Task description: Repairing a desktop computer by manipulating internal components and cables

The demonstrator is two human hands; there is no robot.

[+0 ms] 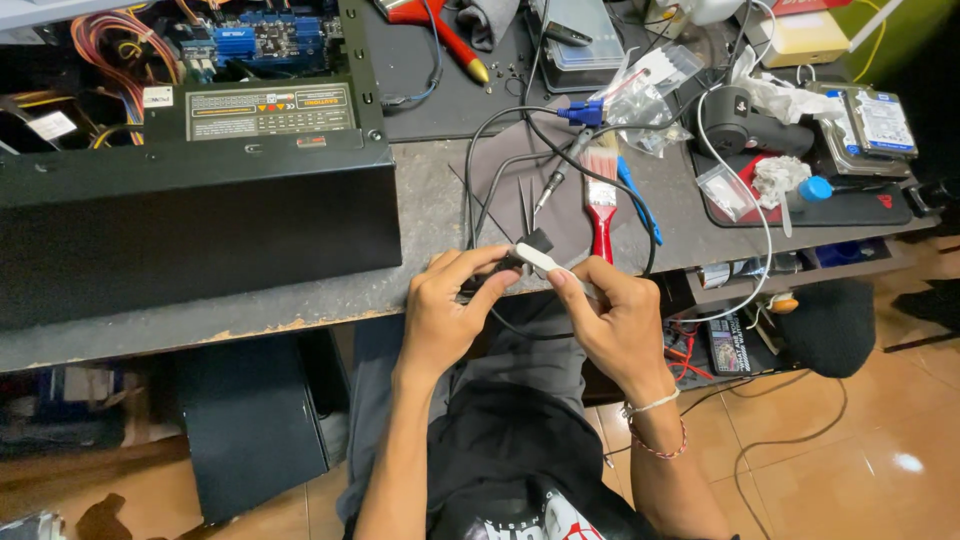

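At the bench's [300, 310] front edge, our left hand [440, 320] pinches a black cable connector [530, 245]; our right hand's [615, 325] fingers close on a white strip [545, 262] laid against it. Wrapping looks barely begun.

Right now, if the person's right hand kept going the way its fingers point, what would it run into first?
The right hand points up-left, so it would likely first meet the small black cable connector that the left hand pinches, then that hand's fingers. Depth is hard to judge here.
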